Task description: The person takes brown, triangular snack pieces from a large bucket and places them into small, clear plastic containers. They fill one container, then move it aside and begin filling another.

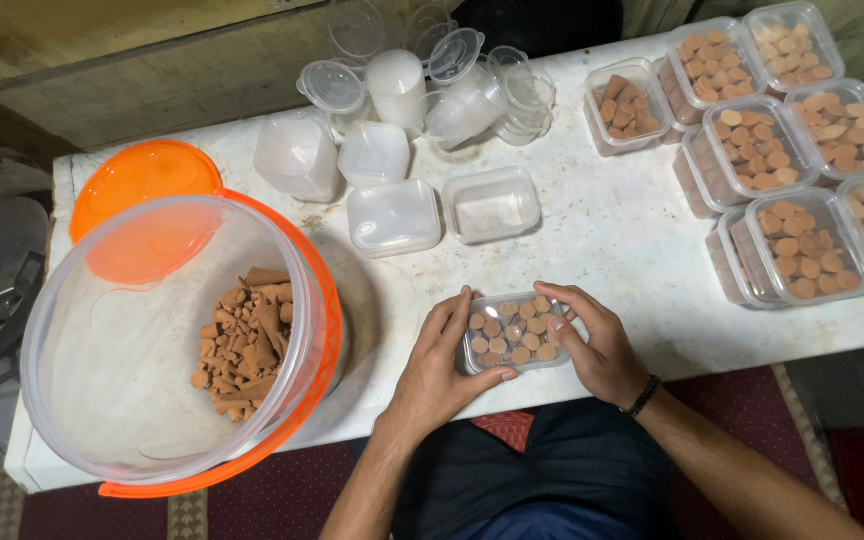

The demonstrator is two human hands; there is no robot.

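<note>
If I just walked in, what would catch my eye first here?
Probably the big clear bucket with an orange rim at the left, holding brown cones. Next, the left hand and right hand pressing a small clear box of cones at the table's front edge, with filled boxes stacked at the right.

Low centre, you had a small clear box (pixel 512 332) of brown cones between your hands. Filled clear boxes (pixel 797 150) sat stacked upper right, empty clear boxes (pixel 392 180) upper centre, and a big orange-rimmed tub (pixel 132 420) stood left.
</note>
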